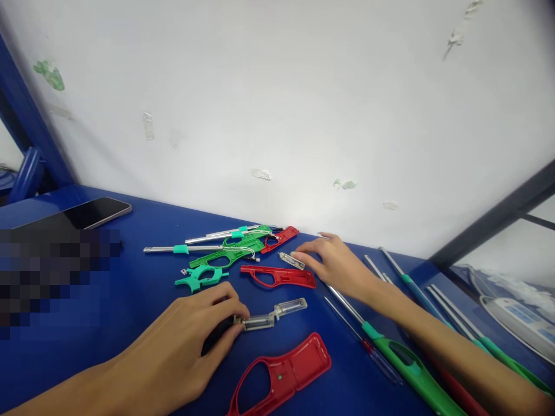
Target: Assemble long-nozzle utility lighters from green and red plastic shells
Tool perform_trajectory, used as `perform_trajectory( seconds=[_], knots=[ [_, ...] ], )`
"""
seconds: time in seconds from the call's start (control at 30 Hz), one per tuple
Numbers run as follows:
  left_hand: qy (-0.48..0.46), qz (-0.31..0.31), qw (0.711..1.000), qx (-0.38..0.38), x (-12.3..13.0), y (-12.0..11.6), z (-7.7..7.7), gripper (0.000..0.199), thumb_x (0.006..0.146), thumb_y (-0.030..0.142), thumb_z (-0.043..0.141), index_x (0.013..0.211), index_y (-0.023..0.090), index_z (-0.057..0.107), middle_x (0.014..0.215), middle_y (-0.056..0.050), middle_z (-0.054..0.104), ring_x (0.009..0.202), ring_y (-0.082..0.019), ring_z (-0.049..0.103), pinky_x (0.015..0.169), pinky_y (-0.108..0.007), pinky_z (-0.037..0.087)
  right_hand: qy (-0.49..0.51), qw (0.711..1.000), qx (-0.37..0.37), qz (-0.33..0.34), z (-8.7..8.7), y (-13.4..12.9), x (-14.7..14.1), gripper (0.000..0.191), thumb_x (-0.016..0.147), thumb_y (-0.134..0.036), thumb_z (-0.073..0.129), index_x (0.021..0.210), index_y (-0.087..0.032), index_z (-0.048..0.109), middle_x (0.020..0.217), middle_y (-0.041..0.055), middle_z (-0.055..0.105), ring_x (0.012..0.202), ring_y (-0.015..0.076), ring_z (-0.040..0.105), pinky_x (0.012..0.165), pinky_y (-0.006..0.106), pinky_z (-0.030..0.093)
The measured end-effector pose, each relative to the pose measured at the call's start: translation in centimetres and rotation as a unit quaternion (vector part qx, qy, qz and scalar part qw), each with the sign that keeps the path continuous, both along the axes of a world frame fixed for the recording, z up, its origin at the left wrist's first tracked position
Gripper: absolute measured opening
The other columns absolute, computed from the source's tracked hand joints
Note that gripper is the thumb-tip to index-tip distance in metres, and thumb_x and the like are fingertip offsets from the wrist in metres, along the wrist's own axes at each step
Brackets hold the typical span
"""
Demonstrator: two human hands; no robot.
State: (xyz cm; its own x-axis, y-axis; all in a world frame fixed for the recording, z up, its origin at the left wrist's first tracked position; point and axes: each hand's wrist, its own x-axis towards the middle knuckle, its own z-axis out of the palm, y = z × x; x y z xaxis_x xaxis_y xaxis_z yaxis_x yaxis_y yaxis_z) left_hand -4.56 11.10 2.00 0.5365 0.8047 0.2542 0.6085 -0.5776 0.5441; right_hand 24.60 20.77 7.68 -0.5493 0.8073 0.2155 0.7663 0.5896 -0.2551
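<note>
My left hand (203, 332) pinches one end of a clear plastic lighter fuel tank (260, 322) low over the blue table. A second clear tank (292, 307) lies end to end with it. Farther back, my right hand (332, 260) has thumb and forefinger closed on another clear tank (291, 261). A red lighter handle half (290, 278) lies just in front of that hand. Nearer to me is a larger-looking red handle half (299, 370). Teal plastic pieces (203, 277) sit beyond my left hand.
Green handle halves (234, 252) with metal tubes (202, 249) and wires lie at the back, beside another red shell (281, 239). Long green lighters (411, 370) lie under my right forearm. A phone (97, 212) is at left, a power strip (520, 323) at right, a white wall (295, 115) behind.
</note>
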Motion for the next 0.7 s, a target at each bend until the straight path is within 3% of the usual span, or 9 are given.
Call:
perform_trajectory(
  seconds=[0.1,0.2,0.3,0.43,0.53,0.7],
  knots=[
    [0.010,0.012,1.000,0.004,0.0,0.1,-0.3,0.030,0.110,0.032,0.043,0.120,0.029,0.072,0.115,-0.003,0.070,0.096,-0.017,0.073,0.085,-0.028,0.059,-0.025,0.999,0.045,0.000,0.8,-1.6,0.3,0.028,0.110,-0.032,0.052,0.106,-0.026,0.079,0.109,0.0037,0.083,0.107,0.0250,0.075,0.126,0.064,0.031],
    [0.014,0.021,1.000,0.014,0.0,0.1,-0.7,0.030,0.110,0.035,0.046,0.125,0.029,0.071,0.119,-0.003,0.070,0.100,-0.017,0.074,0.089,-0.029,0.060,-0.039,0.995,0.094,-0.002,1.4,-3.9,0.8,0.025,0.109,-0.030,0.054,0.106,-0.024,0.078,0.106,0.0054,0.082,0.110,0.0254,0.073,0.124,0.064,0.036],
    [-0.001,0.030,0.999,0.041,0.0,0.1,-0.6,0.027,0.109,0.032,0.049,0.123,0.031,0.071,0.119,-0.002,0.072,0.101,-0.017,0.075,0.087,-0.027,0.061,-0.022,0.981,0.191,-0.015,1.0,-5.8,1.6,0.025,0.109,-0.032,0.055,0.104,-0.023,0.078,0.093,0.0048,0.081,0.100,0.0246,0.074,0.116,0.059,0.047],
    [-0.062,0.075,0.991,0.092,-0.4,0.5,0.7,0.025,0.106,0.027,0.050,0.112,0.030,0.074,0.107,0.000,0.076,0.090,-0.016,0.075,0.069,-0.022,0.059,0.034,0.959,0.279,-0.047,0.4,-6.9,3.1,0.022,0.107,-0.035,0.061,0.095,-0.023,0.074,0.084,0.0032,0.076,0.085,0.0223,0.072,0.107,0.054,0.053],
    [-0.131,0.138,0.975,0.112,-1.0,1.0,2.1,0.019,0.102,0.030,0.057,0.101,0.030,0.076,0.096,0.001,0.077,0.080,-0.016,0.074,0.051,-0.021,0.051,0.042,0.945,0.316,-0.070,0.5,-7.6,4.1,0.019,0.107,-0.035,0.061,0.099,-0.024,0.074,0.081,0.0032,0.074,0.085,0.0240,0.072,0.107,0.052,0.053],
    [-0.227,0.219,0.940,0.130,-1.4,1.7,3.0,0.018,0.097,0.033,0.063,0.089,0.032,0.079,0.083,0.004,0.073,0.063,-0.013,0.061,0.051,-0.023,0.048,0.043,0.930,0.363,-0.042,0.7,-9.9,3.4,0.009,0.104,-0.026,0.063,0.101,-0.027,0.071,0.082,0.0007,0.077,0.088,0.0252,0.070,0.114,0.052,0.045]
  ],
)
